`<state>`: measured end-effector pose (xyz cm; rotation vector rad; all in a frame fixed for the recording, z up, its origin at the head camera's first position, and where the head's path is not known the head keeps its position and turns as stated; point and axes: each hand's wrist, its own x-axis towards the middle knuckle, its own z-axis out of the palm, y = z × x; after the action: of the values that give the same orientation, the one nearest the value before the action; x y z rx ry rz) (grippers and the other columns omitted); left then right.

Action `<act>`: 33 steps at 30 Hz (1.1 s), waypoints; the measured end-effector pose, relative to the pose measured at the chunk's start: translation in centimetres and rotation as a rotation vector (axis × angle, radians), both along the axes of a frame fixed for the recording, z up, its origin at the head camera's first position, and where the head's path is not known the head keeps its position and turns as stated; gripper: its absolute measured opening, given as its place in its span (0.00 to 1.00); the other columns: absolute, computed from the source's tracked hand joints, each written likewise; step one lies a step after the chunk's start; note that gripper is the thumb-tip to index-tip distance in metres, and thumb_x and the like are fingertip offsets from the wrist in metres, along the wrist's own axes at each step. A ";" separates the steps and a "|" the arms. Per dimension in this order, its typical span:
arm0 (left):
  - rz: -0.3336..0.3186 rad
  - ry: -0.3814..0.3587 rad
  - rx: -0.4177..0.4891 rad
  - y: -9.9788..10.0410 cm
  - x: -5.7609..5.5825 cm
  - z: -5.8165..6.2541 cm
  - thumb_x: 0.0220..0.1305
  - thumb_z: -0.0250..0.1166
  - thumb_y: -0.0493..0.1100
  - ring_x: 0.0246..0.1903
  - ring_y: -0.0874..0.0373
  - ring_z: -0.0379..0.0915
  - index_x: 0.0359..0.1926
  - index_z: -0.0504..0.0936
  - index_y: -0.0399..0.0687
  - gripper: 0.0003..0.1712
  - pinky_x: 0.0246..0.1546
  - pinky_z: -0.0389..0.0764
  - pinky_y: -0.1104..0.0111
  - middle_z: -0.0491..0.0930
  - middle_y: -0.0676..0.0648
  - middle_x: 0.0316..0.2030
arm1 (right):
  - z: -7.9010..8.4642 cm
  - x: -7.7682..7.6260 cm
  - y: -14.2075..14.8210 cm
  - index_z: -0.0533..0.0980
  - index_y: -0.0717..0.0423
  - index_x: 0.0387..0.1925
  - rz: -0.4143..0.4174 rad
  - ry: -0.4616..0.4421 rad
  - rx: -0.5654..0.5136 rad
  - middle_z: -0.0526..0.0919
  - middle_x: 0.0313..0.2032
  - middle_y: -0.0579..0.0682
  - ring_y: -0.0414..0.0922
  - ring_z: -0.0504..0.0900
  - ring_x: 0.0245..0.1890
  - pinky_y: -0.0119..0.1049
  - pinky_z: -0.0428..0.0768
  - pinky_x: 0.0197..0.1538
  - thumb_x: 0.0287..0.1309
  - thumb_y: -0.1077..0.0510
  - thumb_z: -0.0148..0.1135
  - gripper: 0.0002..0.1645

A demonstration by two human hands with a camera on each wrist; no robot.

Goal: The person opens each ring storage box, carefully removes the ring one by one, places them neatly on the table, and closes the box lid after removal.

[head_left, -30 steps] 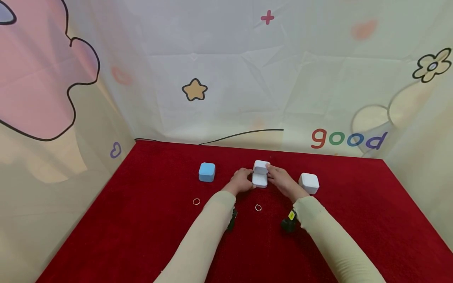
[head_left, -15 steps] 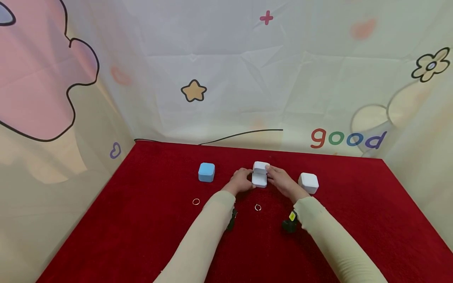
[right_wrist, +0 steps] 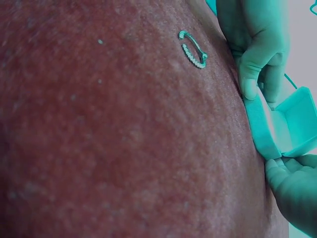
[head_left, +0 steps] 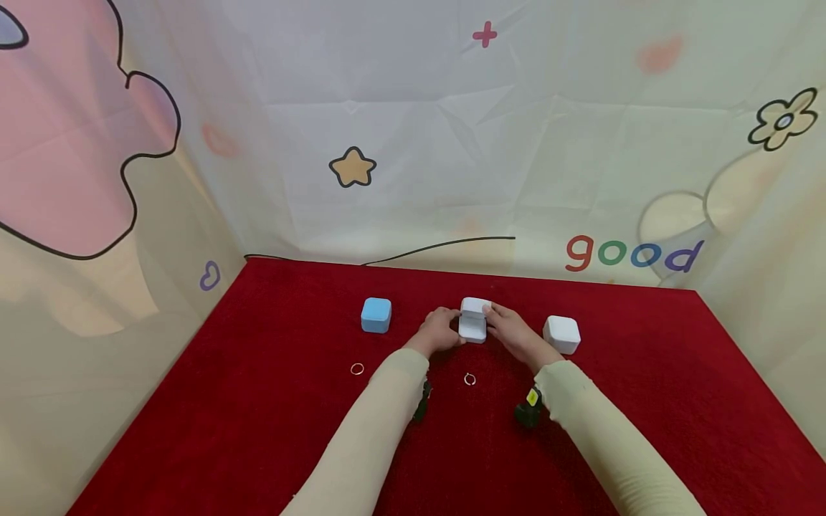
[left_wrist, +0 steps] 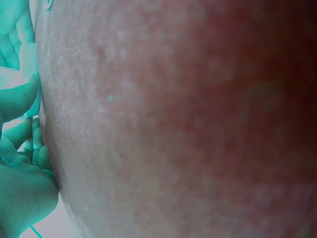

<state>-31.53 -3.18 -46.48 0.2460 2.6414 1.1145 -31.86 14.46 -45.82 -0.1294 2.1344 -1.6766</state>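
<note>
Centrally on the red worktop (head_left: 193, 430), the open box (head_left: 472, 328) sits between your hands, its base (head_left: 472, 335) down and its lid (head_left: 476, 303) raised at the back. Your left hand (head_left: 440, 330) is clamped on the left side, thumb at the near corner. Your right hand (head_left: 516, 335) grips the right side, thumb against the lid's edge, fingers curled low beside the base.

The lid looks like the main risk: if its hinge is sprung, it may snap down should your right thumb slip, and nip a fingertip. Uneven pressure from the two sides could also skid or tip the base.

Nearer you, the open ring (right_wrist: 195, 44), a band with a gap, lies between your forearms; a low wrist, or the right camera (head_left: 528, 414) strapped under it, might drag it away. The plain ring (head_left: 357, 374) lies near your left sleeve (head_left: 364, 430), so an outward sweep could shift it.

The white box (head_left: 561, 333) stands just beside your right wrist; whether they touch, you cannot tell. Swinging right could knock it. The blue box (head_left: 376, 315), farther left, seems safest.
</note>
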 end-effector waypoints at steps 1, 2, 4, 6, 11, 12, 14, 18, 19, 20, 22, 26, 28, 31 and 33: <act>-0.001 0.001 0.001 0.0 0.0 0.0 0.66 0.67 0.36 0.71 0.43 0.63 0.72 0.71 0.38 0.34 0.72 0.69 0.53 0.69 0.38 0.71 | -0.1 0.0 0.0 0.39 0.71 0.79 0.001 0.003 0.003 0.43 0.80 0.70 0.62 0.46 0.82 0.54 0.53 0.82 0.83 0.53 0.33 0.37; -0.002 0.001 0.002 0.0 0.0 0.0 0.66 0.67 0.36 0.70 0.43 0.63 0.72 0.71 0.38 0.34 0.72 0.69 0.53 0.69 0.38 0.71 | -0.1 0.0 0.1 0.38 0.71 0.79 0.005 0.007 0.009 0.43 0.80 0.70 0.62 0.46 0.82 0.54 0.53 0.81 0.83 0.53 0.33 0.37; -0.003 0.002 0.004 0.0 0.0 0.0 0.65 0.67 0.36 0.70 0.43 0.63 0.72 0.71 0.37 0.34 0.72 0.69 0.52 0.69 0.38 0.71 | -0.1 0.1 0.1 0.39 0.72 0.79 0.013 0.019 0.016 0.43 0.80 0.70 0.62 0.46 0.82 0.54 0.53 0.81 0.83 0.54 0.33 0.37; -0.003 0.007 0.005 0.0 0.0 0.0 0.65 0.68 0.36 0.70 0.43 0.63 0.71 0.71 0.37 0.34 0.72 0.70 0.52 0.70 0.38 0.70 | 0.0 0.2 0.2 0.40 0.72 0.79 0.019 0.031 0.024 0.44 0.80 0.70 0.62 0.46 0.82 0.54 0.53 0.81 0.83 0.55 0.33 0.36; -0.003 0.015 0.003 0.0 -0.1 -0.2 0.65 0.68 0.36 0.70 0.43 0.63 0.71 0.71 0.36 0.34 0.72 0.70 0.52 0.70 0.37 0.70 | 0.2 0.5 0.1 0.41 0.71 0.79 0.017 0.042 0.047 0.45 0.80 0.71 0.63 0.48 0.81 0.55 0.54 0.81 0.83 0.55 0.33 0.35; -0.002 0.017 0.003 0.0 -0.2 -0.2 0.65 0.68 0.36 0.70 0.43 0.63 0.71 0.71 0.37 0.34 0.72 0.70 0.52 0.70 0.37 0.70 | 0.2 0.5 0.1 0.41 0.71 0.79 0.016 0.041 0.053 0.45 0.80 0.71 0.63 0.48 0.81 0.55 0.54 0.81 0.83 0.56 0.34 0.35; 0.001 0.019 0.001 0.0 -0.2 -0.3 0.64 0.68 0.36 0.70 0.43 0.63 0.71 0.71 0.37 0.34 0.72 0.70 0.52 0.70 0.37 0.70 | 0.2 0.6 0.0 0.41 0.70 0.79 0.012 0.042 0.060 0.45 0.80 0.70 0.63 0.48 0.81 0.55 0.54 0.81 0.83 0.56 0.34 0.35; 0.007 0.020 -0.005 0.1 -0.2 -0.3 0.64 0.68 0.36 0.70 0.44 0.64 0.71 0.71 0.37 0.34 0.72 0.70 0.52 0.70 0.38 0.70 | -0.2 0.5 0.2 0.42 0.69 0.80 0.004 0.049 0.061 0.46 0.80 0.69 0.62 0.49 0.81 0.54 0.55 0.81 0.82 0.55 0.37 0.36; 0.008 0.019 -0.003 0.1 -0.1 -0.3 0.65 0.68 0.36 0.70 0.44 0.64 0.71 0.71 0.37 0.34 0.72 0.70 0.53 0.70 0.38 0.70 | -0.4 0.5 0.3 0.43 0.68 0.80 0.003 0.053 0.061 0.46 0.80 0.69 0.62 0.50 0.81 0.55 0.55 0.81 0.82 0.54 0.38 0.36; 0.008 0.017 -0.001 0.1 -0.1 -0.3 0.65 0.68 0.36 0.70 0.44 0.64 0.71 0.71 0.37 0.34 0.72 0.70 0.53 0.70 0.38 0.70 | -0.5 0.5 0.3 0.44 0.68 0.80 0.005 0.057 0.064 0.47 0.80 0.69 0.62 0.51 0.81 0.55 0.55 0.81 0.82 0.52 0.38 0.37; 0.009 0.019 0.000 0.1 -0.1 -0.4 0.64 0.67 0.36 0.69 0.44 0.64 0.71 0.71 0.37 0.34 0.71 0.71 0.53 0.70 0.38 0.70 | -0.7 0.4 0.6 0.47 0.67 0.79 0.014 0.082 0.071 0.49 0.79 0.69 0.60 0.54 0.80 0.53 0.59 0.80 0.81 0.47 0.41 0.40; 0.014 0.019 0.005 0.1 -0.1 -0.5 0.64 0.67 0.36 0.69 0.44 0.64 0.71 0.71 0.38 0.34 0.71 0.71 0.53 0.70 0.38 0.70 | -0.6 0.6 0.4 0.47 0.67 0.79 0.021 0.092 0.083 0.50 0.79 0.69 0.60 0.54 0.80 0.53 0.59 0.80 0.81 0.48 0.41 0.39; 0.019 0.015 0.007 0.1 -0.1 -0.5 0.64 0.67 0.36 0.69 0.44 0.64 0.71 0.71 0.38 0.34 0.71 0.71 0.53 0.70 0.39 0.70 | 0.1 0.9 0.1 0.44 0.69 0.79 0.017 0.068 0.084 0.48 0.79 0.70 0.63 0.50 0.80 0.56 0.55 0.81 0.82 0.54 0.38 0.36; 0.019 0.009 0.006 0.1 -0.1 -0.5 0.65 0.67 0.36 0.69 0.45 0.64 0.72 0.71 0.39 0.34 0.71 0.70 0.53 0.70 0.39 0.70 | 0.2 1.0 -0.1 0.42 0.69 0.79 0.012 0.068 0.112 0.47 0.79 0.70 0.64 0.49 0.80 0.58 0.52 0.81 0.82 0.57 0.37 0.35; 0.020 0.007 0.005 0.1 -0.1 -0.5 0.65 0.67 0.36 0.69 0.45 0.64 0.72 0.71 0.39 0.34 0.72 0.70 0.53 0.70 0.39 0.70 | 0.2 1.0 -0.2 0.42 0.69 0.80 0.017 0.079 0.133 0.47 0.79 0.71 0.64 0.48 0.80 0.59 0.51 0.81 0.82 0.57 0.36 0.35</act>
<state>-31.68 -3.11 -46.96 0.2245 2.6528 1.1290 -30.85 14.31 -45.60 -0.1764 2.2892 -1.5384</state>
